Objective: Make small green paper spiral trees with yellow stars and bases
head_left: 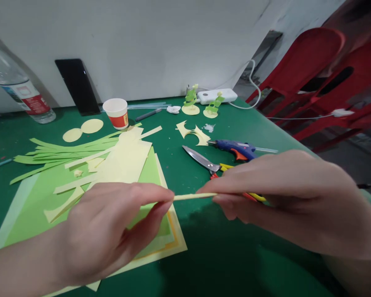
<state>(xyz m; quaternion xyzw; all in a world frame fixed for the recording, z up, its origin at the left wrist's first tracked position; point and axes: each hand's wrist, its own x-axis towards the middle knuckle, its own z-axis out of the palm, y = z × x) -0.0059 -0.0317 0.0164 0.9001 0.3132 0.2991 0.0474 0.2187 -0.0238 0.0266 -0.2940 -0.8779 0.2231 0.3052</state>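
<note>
Between my two hands a thin, pale yellow paper strip is stretched level above the table. My left hand pinches its left end between thumb and forefinger. At the other end, my right hand grips it the same way, its fingers closed over it. Scissors with red and yellow handles lie just behind my right hand, which hides part of the handles. Under and behind my left hand are stacked green and yellow paper sheets, with loose pale yellow strips and cut pieces on top.
A blue glue gun lies behind the scissors, near yellow paper offcuts. Two small green paper plants stand by a white power strip. Along the wall are a paper cup, a phone and a water bottle.
</note>
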